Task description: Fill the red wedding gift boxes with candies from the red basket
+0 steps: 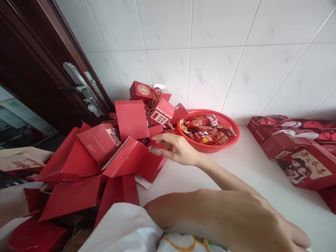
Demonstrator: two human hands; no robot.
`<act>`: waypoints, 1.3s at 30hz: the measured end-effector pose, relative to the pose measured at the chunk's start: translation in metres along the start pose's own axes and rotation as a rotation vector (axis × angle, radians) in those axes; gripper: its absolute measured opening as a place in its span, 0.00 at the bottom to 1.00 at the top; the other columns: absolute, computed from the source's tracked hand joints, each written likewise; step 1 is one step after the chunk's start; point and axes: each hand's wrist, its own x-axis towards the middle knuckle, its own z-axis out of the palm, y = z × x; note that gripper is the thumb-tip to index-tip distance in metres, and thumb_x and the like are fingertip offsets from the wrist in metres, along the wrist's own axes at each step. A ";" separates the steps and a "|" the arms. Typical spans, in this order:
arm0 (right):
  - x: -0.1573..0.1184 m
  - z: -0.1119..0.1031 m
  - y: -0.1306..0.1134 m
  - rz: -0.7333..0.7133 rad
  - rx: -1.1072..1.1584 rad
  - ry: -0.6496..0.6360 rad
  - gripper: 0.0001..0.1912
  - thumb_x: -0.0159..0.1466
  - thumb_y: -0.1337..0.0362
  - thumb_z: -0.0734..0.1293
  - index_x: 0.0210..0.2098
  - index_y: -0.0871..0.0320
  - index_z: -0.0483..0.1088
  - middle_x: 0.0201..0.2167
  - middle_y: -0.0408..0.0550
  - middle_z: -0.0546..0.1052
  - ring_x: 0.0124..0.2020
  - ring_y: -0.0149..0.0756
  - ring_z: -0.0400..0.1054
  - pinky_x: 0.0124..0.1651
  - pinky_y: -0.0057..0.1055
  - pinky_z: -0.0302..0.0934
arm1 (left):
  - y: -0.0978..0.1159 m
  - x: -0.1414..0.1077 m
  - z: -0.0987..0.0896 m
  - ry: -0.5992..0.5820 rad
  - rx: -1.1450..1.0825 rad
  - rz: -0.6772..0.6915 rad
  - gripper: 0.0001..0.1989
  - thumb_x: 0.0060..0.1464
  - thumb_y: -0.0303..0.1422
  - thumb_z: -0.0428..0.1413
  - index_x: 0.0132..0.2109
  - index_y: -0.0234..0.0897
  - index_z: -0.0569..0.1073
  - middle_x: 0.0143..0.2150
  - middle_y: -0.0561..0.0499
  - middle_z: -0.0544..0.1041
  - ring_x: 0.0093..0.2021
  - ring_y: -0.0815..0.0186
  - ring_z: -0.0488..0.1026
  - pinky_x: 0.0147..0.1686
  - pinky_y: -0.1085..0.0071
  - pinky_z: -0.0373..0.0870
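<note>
Item one: a part-folded red paperboard gift box (131, 159), punched with small holes and cut with a handle slot, lying at the near edge of the heap just left of the red plastic basket (236, 133). The right hand (178, 149) is beside the basket, its fingers (160, 138) extended and slightly parted across the box's upper edge; whether they grip cannot be told. The box should be light and stiff yet springy at its creases, best taken by a folded edge or at the slot, where thin board may bend or tear under force. Further left of the basket lies the remaining heap of red gift boxes (78, 161), loose and angled; small assembled boxes (140, 91) sit at its far end against the white glazed wall tiles (217, 70). The basket holds foil-wrapped snack packets (208, 131). Nearer the camera, the left hand (262, 227) lies below the basket, fingers relaxed, nothing visible in it, though the frame cuts it off. Right of the basket, printed red gift boxes (306, 166) rest on the white countertop (236, 182). Far left of the basket stands a dark wooden door (34, 70) with a steel lever handle (78, 82).
</note>
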 end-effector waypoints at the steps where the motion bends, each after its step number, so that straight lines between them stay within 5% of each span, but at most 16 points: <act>1: 0.013 0.008 0.000 -0.005 0.014 -0.009 0.20 0.67 0.63 0.67 0.59 0.55 0.68 0.51 0.53 0.76 0.34 0.34 0.71 0.41 0.33 0.69 | -0.002 -0.005 -0.002 0.011 -0.023 0.012 0.20 0.53 0.36 0.62 0.50 0.70 0.79 0.36 0.58 0.83 0.43 0.60 0.82 0.28 0.69 0.77; 5: 0.050 0.029 -0.004 -0.059 0.034 -0.087 0.28 0.65 0.69 0.67 0.63 0.52 0.64 0.61 0.54 0.68 0.51 0.41 0.70 0.46 0.34 0.68 | -0.014 -0.017 -0.009 0.060 -0.116 0.053 0.25 0.51 0.35 0.62 0.54 0.71 0.77 0.38 0.55 0.84 0.42 0.56 0.82 0.30 0.64 0.78; 8: 0.064 0.038 -0.004 -0.105 0.006 -0.160 0.21 0.63 0.74 0.65 0.55 0.54 0.70 0.58 0.53 0.70 0.62 0.44 0.63 0.51 0.34 0.66 | -0.021 -0.020 -0.012 0.125 -0.174 0.041 0.21 0.56 0.37 0.59 0.55 0.66 0.77 0.41 0.53 0.83 0.44 0.57 0.82 0.34 0.64 0.79; 11: 0.069 0.043 0.001 -0.120 -0.010 -0.169 0.13 0.61 0.77 0.65 0.43 0.57 0.72 0.52 0.52 0.73 0.57 0.43 0.67 0.51 0.34 0.65 | -0.025 -0.022 -0.016 0.207 -0.232 0.078 0.15 0.62 0.38 0.55 0.53 0.61 0.78 0.43 0.53 0.82 0.44 0.60 0.82 0.38 0.67 0.79; 18: 0.064 0.034 0.008 -0.091 0.052 -0.126 0.16 0.57 0.80 0.67 0.41 0.57 0.72 0.43 0.49 0.75 0.41 0.35 0.70 0.45 0.30 0.65 | -0.032 -0.020 -0.019 0.247 -0.279 0.102 0.11 0.65 0.37 0.53 0.49 0.53 0.80 0.43 0.51 0.82 0.41 0.63 0.80 0.45 0.68 0.77; 24: 0.039 -0.016 -0.002 0.039 0.322 -0.057 0.04 0.63 0.72 0.65 0.33 0.59 0.69 0.30 0.42 0.74 0.29 0.30 0.70 0.36 0.28 0.66 | -0.028 -0.028 -0.018 0.278 -0.254 0.096 0.13 0.64 0.33 0.55 0.52 0.52 0.79 0.41 0.51 0.82 0.42 0.63 0.80 0.47 0.67 0.76; 32: -0.034 -0.102 -0.006 0.154 0.300 0.076 0.07 0.67 0.63 0.68 0.40 0.58 0.78 0.36 0.49 0.77 0.31 0.33 0.73 0.35 0.32 0.70 | -0.029 -0.044 -0.029 0.422 -0.255 0.094 0.12 0.67 0.32 0.52 0.50 0.44 0.80 0.43 0.52 0.83 0.41 0.68 0.79 0.58 0.69 0.72; 39: -0.081 -0.142 -0.009 0.266 0.161 0.217 0.12 0.63 0.59 0.70 0.24 0.56 0.73 0.26 0.46 0.73 0.30 0.35 0.67 0.36 0.33 0.64 | -0.063 -0.071 -0.053 0.674 -0.355 -0.203 0.13 0.67 0.32 0.52 0.51 0.42 0.79 0.45 0.47 0.83 0.45 0.62 0.80 0.48 0.66 0.78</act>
